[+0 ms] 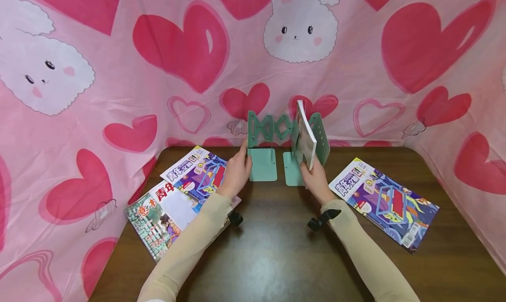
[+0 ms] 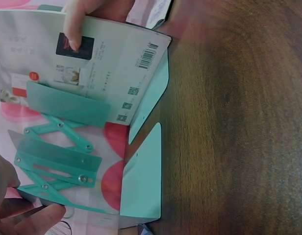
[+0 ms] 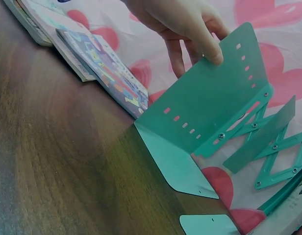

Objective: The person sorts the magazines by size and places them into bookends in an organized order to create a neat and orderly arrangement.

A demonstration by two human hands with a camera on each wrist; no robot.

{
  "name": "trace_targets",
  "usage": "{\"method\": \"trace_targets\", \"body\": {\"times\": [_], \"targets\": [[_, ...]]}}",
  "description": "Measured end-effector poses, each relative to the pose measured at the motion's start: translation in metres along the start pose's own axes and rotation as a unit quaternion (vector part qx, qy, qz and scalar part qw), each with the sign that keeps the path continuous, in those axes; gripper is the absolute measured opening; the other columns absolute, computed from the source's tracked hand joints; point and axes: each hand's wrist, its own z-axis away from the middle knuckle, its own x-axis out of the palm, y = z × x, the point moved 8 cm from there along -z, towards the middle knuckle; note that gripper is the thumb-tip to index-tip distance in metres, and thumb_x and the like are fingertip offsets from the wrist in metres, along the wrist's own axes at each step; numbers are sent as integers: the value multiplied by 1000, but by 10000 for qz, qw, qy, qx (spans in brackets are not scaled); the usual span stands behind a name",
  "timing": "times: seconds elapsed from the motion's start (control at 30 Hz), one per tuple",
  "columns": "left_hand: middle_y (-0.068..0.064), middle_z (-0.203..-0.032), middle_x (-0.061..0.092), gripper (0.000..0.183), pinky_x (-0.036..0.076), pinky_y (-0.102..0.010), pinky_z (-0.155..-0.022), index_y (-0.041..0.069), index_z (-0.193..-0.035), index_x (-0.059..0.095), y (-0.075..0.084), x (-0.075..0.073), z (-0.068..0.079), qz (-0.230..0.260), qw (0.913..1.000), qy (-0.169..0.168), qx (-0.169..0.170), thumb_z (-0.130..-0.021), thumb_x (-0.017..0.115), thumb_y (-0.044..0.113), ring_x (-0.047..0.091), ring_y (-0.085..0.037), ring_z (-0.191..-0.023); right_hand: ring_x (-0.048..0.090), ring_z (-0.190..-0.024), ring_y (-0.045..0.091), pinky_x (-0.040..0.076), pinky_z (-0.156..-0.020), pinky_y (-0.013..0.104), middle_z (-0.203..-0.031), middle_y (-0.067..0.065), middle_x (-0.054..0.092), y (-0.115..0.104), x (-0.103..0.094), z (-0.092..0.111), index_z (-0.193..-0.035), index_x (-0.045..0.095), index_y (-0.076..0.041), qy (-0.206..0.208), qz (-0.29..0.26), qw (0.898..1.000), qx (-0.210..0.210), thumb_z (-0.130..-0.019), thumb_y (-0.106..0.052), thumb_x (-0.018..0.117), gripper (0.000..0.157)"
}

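A green metal expandable bookend [image 1: 262, 165] with crisscross folding links stands at the back middle of the table. My left hand [image 1: 235, 174] pinches the upright left end plate [image 3: 205, 93], thumb on its inner face and fingers behind. At the right end, my right hand [image 1: 315, 181] holds a pale-covered magazine [image 1: 306, 137] upright, just inside the right end plate [image 1: 321, 135]. The thumb lies on the cover, which carries a barcode and small square codes in the left wrist view. The magazine's lower edge is by the right base plate [image 2: 153, 98]; whether it rests there I cannot tell.
Several colourful magazines [image 1: 179, 196] overlap on the table's left side, partly under my left forearm. Another purple magazine [image 1: 385, 203] lies flat at the right. Pink cloth [image 1: 189, 113] with hearts and rabbits hangs behind the dark wooden table [image 1: 261, 253].
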Motion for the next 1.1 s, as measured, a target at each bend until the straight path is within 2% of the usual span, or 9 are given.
{"method": "trace_targets", "body": {"times": [0.2, 0.5, 0.73, 0.9, 0.97, 1.1], "targets": [[-19, -110, 73, 61, 61, -46, -87, 16, -164, 32, 0, -1, 1, -46, 10000, 53, 39, -108, 55, 15, 75, -35, -96, 50, -135, 43, 41, -111, 61, -152, 29, 49, 2, 1, 4, -155, 42, -4, -79, 11, 10000, -22, -102, -6, 56, 55], [-19, -112, 72, 62, 61, -45, -86, 16, -164, 31, -2, 1, 1, -4, 10000, -11, -48, -107, 56, 15, 74, -34, -94, 44, -143, 43, 39, -113, 63, -159, 25, 42, 5, 0, 14, -164, 31, -13, -321, 11, 9995, 4, -104, -8, 56, 65], [-20, -108, 72, 61, 62, -45, -83, 14, -163, 32, -1, 1, 1, -63, 10000, 62, 24, -107, 56, 14, 74, -35, -91, 37, -148, 44, 38, -113, 61, -164, 26, 34, 4, -5, 29, -168, 21, -17, -689, -139, 9975, -44, -104, -6, 57, 74], [-19, -101, 72, 62, 62, -44, -80, 14, -163, 32, 2, -2, 1, -70, 9999, 105, 85, -107, 56, 13, 73, -34, -87, 32, -150, 48, 41, -108, 62, -167, 25, 28, -5, -8, 40, -168, 18, -16, -927, -277, 9952, -140, -103, 0, 58, 78], [-19, -104, 72, 62, 62, -45, -81, 15, -164, 32, 1, -2, 1, -46, 9999, 101, 65, -107, 56, 14, 74, -35, -88, 31, -150, 48, 42, -106, 60, -167, 25, 28, -9, -11, 45, -167, 19, -14, -1015, -297, 9942, -218, -102, 2, 58, 78], [-20, -108, 72, 62, 62, -46, -83, 14, -163, 33, -1, 0, 1, -73, 9999, 106, 54, -107, 57, 13, 74, -35, -89, 35, -148, 50, 40, -107, 57, -162, 28, 33, -14, -19, 57, -163, 28, -5, -1099, -202, 9933, -282, -102, 2, 58, 69]]}}
